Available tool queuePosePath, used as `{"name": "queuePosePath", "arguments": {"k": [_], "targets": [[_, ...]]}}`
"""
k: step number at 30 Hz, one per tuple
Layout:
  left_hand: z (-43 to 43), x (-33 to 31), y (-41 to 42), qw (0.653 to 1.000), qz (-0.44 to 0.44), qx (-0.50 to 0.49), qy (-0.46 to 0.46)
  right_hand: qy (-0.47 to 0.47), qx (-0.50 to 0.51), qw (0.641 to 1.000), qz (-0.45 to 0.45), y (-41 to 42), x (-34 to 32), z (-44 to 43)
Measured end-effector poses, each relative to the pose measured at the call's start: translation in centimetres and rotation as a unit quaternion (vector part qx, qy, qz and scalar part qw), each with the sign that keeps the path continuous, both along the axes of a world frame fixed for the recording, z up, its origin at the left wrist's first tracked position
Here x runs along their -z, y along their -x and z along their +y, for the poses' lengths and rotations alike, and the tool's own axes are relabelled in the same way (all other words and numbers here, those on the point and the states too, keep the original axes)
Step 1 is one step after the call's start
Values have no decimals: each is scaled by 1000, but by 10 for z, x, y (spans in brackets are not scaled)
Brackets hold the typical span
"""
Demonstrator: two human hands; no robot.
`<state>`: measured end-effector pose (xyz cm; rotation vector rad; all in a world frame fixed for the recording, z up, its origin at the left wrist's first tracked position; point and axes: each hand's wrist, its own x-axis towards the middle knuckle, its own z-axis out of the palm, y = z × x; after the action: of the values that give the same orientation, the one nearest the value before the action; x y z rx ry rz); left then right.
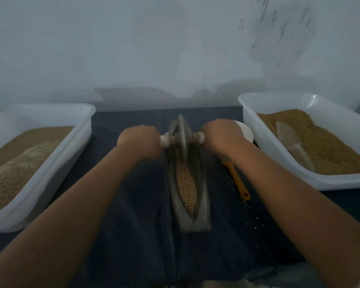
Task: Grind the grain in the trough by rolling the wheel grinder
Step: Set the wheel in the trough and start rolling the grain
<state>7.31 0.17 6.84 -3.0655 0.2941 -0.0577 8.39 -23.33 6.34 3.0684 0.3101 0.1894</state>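
Two forearms (299, 194) rose from the lower corners of the frame over a dark cloth (133, 235). Between them, in the lower middle, began the trough (203, 204), a narrow grey boat whose long axis ran straight up the frame, away from the person. Grain (186, 183) lay along its groove from the near end to about the middle (a few kernels had strayed onto the cloth to the right). Just above the grain the wheel (182, 132) stood on edge in the groove, with its pale axle (164, 140) lying across the trough. The left hand (138, 141) was closed in a fist round the axle's left end and the right hand (220, 136) round its right end, backs up and fingers hidden beneath. They sat level, neither nearer the wheel. Since the grain lay on the near side of the wheel, the next roll would probably have to come back down the trough's length. A brush (238, 181) lay right of the trough, and a white bowl (247, 132) showed behind the right hand. The left tub (50, 109) and right tub (279, 96) held tan meal, with a scoop (289, 138) in the right one. A pale wall (154, 48) filled the top.
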Motion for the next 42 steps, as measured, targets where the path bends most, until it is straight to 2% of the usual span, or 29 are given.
{"name": "queuePosePath", "arguments": {"k": [2, 4, 6, 8, 10, 12, 14, 19, 22, 24, 28, 32, 36, 40, 42], "targets": [[9, 5, 21, 998, 60, 25, 21, 8, -24, 999, 35, 20, -1, -5], [18, 12, 48, 994, 93, 63, 18, 14, -53, 992, 117, 52, 4, -17], [23, 17, 69, 991, 87, 104, -7, -3, -61, 976, 211, 81, 4, -29], [21, 18, 70, 990, 67, 119, -27, -19, -55, 968, 243, 87, 4, -34], [14, 14, 54, 994, 50, 95, -33, -15, -42, 977, 210, 73, 2, -26], [7, 7, 26, 998, 16, 53, -28, 5, -15, 992, 125, 46, -1, -13], [3, 0, 6, 999, -19, 22, -17, 21, 11, 996, 85, 22, -9, -2], [10, 9, 23, 1000, 11, 23, 11, 29, -12, 996, 78, 35, -17, 0], [22, 21, 73, 997, 37, 65, 15, 32, -56, 986, 151, 88, -17, -12], [29, 27, 104, 996, 33, 82, 20, 46, -76, 982, 165, 117, -17, -22], [28, 32, 105, 998, 25, 60, 27, 48, -80, 986, 135, 112, -14, -20], [11, 20, 48, 999, 17, -4, 45, 44, -27, 998, 32, 53, -11, 1], [5, 7, 26, 1000, 13, 11, 26, 30, -21, 997, 70, 33, -9, -1], [20, 19, 72, 996, 48, 79, 8, 29, -62, 983, 168, 87, -8, -20], [28, 23, 96, 994, 46, 98, 10, 28, -80, 979, 184, 113, -12, -30]]}}
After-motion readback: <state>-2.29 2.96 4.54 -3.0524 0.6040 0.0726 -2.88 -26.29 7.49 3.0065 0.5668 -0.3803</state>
